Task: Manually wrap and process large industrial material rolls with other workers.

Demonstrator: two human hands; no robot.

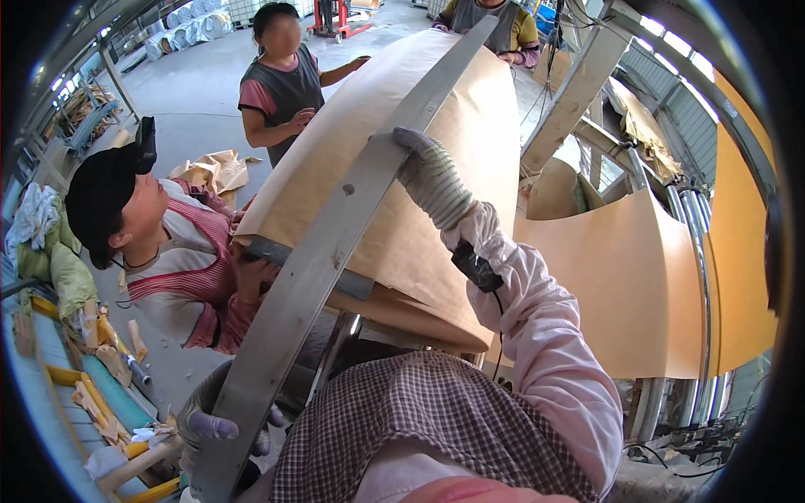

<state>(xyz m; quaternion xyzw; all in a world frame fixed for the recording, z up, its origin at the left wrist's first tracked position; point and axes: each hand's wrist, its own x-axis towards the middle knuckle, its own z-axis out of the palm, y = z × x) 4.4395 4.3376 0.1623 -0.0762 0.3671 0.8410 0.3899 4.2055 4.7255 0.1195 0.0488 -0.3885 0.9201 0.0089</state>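
Note:
A long flat grey metal bar (312, 268) runs slantwise from beside my body to the far end of a large brown paper sheet (465, 126). The bar lies over the paper, and its near end sticks out past the paper's front edge. My left hand (205, 419), in a knitted glove, grips this near end, thumb across the top face. Farther along, my gloved right hand (436, 180) holds the bar's right edge, with its fingertips over the top. Below the bar, a dark flat strip (356, 285) shows at the front edge of the paper.
A capped co-worker (180, 260) leans in close at the left. Two more people stand at the far left side (283, 92) and far end (495, 33). Brown paper web (612, 277) hangs by metal rollers (694, 226) at right. Tubes (109, 377) lie lower left.

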